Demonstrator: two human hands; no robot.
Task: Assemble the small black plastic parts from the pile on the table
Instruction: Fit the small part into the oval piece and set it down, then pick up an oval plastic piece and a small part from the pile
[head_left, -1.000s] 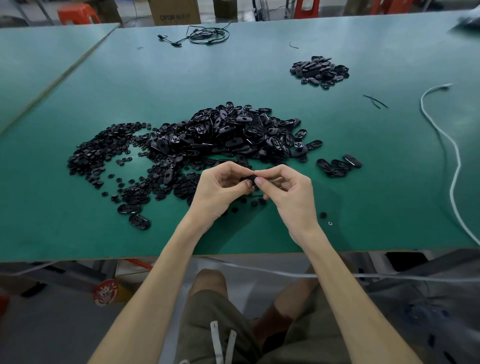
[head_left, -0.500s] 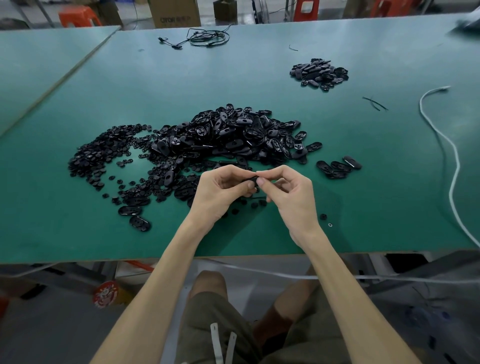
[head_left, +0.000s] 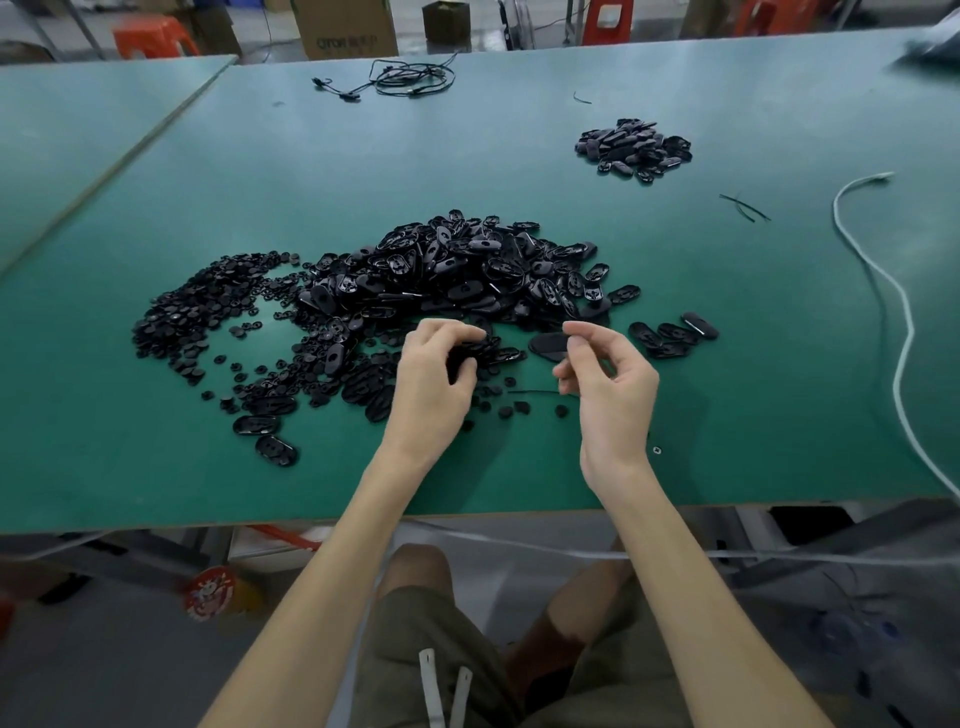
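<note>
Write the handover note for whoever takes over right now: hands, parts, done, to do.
Left hand: curled round a black part.
Right hand: fingertips at an oval part; grip unclear.
Main pile is ahead of the hands, the small pile far right, a few ovals beside the right hand.
Done: cannot tell which are assembled.
To do: most of the main pile.

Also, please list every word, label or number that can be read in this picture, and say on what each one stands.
"OTOR": printed on the cardboard box beyond the far edge of the table; the characters after it are too blurred to read.
Round red object on the floor under the table: it has some print, too blurred to read.
No other readable text is visible.
</note>
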